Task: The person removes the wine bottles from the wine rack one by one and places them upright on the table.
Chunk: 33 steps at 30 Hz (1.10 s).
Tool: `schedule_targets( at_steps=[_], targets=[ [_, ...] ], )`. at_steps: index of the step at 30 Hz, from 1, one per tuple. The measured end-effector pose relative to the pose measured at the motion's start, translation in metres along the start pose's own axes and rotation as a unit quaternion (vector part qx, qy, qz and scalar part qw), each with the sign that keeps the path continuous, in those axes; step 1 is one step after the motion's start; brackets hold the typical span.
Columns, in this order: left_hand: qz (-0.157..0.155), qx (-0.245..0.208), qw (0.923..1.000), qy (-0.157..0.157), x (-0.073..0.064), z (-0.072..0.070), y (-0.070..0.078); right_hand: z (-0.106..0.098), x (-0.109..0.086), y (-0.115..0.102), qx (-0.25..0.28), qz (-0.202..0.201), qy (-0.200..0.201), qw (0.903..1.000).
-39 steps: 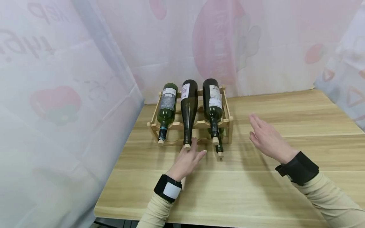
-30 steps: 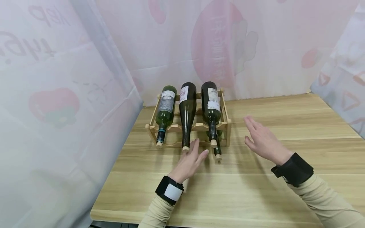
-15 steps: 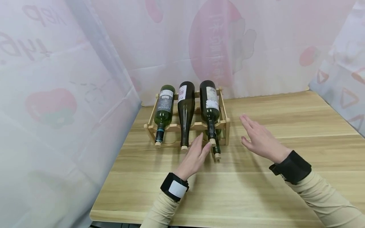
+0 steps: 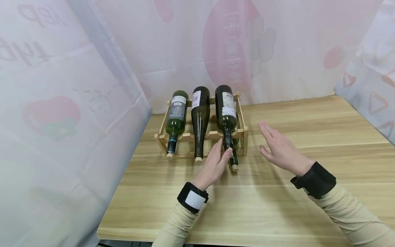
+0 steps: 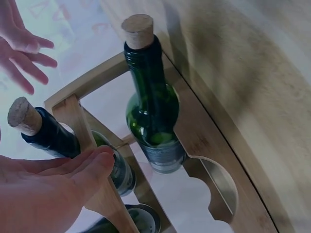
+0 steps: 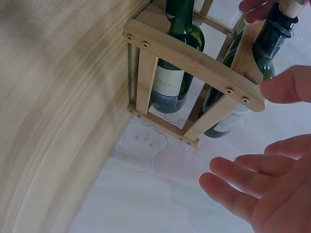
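A two-tier wooden wine rack (image 4: 245, 140) holds three corked wine bottles on top: a green one (image 4: 177, 115) at left, a slender dark one (image 4: 200, 118) in the middle, a dark one (image 4: 226, 106) at right. Below the right one, a green bottle (image 5: 153, 114) lies in the lower tier, its cork poking forward. My left hand (image 4: 213, 165), fingers extended, is beside the neck of the upper right bottle; whether it touches the glass is unclear. My right hand (image 4: 283, 151) hovers off the rack's right side, fingers straight, holding nothing.
The rack stands on a wooden table (image 4: 247, 209), close to the back. A pale printed curtain (image 4: 172, 44) hangs behind and on both sides. The table's front edge runs beneath my forearms.
My left hand has moved right and slightly forward, from under the middle bottle's cork to the upper right bottle's neck. My right hand has barely shifted. The bottles keep their places.
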<state>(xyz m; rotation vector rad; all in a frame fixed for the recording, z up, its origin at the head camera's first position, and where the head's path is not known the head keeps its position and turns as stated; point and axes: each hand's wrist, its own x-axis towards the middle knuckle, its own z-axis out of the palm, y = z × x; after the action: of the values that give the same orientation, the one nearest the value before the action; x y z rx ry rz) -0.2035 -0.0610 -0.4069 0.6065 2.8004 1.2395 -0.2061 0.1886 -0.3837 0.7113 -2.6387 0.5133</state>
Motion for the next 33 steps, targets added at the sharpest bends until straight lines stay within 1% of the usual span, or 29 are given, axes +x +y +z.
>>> schedule_targets(
  at_steps=[3, 8, 9, 10, 11, 12, 14, 16, 17, 20, 25, 27, 33],
  targets=[
    [0.007, -0.014, 0.9999, 0.0, 0.002, 0.0, 0.004, 0.0, 0.003, -0.001, 0.012, 0.0, 0.011, 0.9999],
    [0.024, -0.043, 0.9988, 0.004, 0.005, 0.001, 0.006, 0.002, 0.006, -0.004, 0.035, 0.013, -0.006, 0.9993],
    [0.029, -0.056, 0.998, 0.005, 0.005, 0.002, 0.007, 0.003, 0.006, -0.004, 0.038, 0.013, -0.006, 0.9992],
    [0.03, -0.077, 0.9965, 0.003, 0.004, -0.001, 0.011, 0.005, 0.005, -0.004, 0.04, 0.012, -0.005, 0.9991],
    [0.03, -0.1, 0.9945, 0.004, 0.004, -0.001, 0.012, 0.006, 0.005, -0.004, 0.041, 0.013, -0.005, 0.9991],
    [0.028, -0.122, 0.9921, 0.004, 0.004, -0.001, 0.012, 0.007, 0.004, -0.004, 0.041, 0.012, -0.002, 0.9991],
    [0.016, -0.173, 0.9847, 0.005, 0.005, -0.002, 0.014, 0.009, 0.003, -0.004, 0.042, 0.01, 0.002, 0.9991],
    [-0.008, -0.214, 0.9767, 0.009, 0.005, -0.004, 0.016, 0.01, 0.002, -0.004, 0.043, 0.01, -0.001, 0.999],
    [-0.017, -0.227, 0.9737, 0.015, 0.006, -0.003, 0.012, 0.009, 0.002, -0.005, 0.045, 0.011, -0.003, 0.9989],
    [-0.041, -0.254, 0.9658, 0.029, 0.007, -0.004, 0.014, 0.009, 0.003, -0.005, 0.049, 0.01, -0.006, 0.9987],
    [-0.073, -0.3, 0.9497, 0.053, 0.01, -0.003, 0.018, 0.008, 0.005, -0.007, 0.051, 0.013, -0.012, 0.9985],
    [-0.085, -0.318, 0.9421, 0.061, 0.011, -0.002, 0.019, 0.009, 0.005, -0.007, 0.051, 0.013, -0.014, 0.9985],
    [-0.106, -0.351, 0.9261, 0.086, 0.015, 0.003, 0.02, 0.011, 0.007, -0.008, 0.05, 0.011, -0.001, 0.9987]
  ],
)
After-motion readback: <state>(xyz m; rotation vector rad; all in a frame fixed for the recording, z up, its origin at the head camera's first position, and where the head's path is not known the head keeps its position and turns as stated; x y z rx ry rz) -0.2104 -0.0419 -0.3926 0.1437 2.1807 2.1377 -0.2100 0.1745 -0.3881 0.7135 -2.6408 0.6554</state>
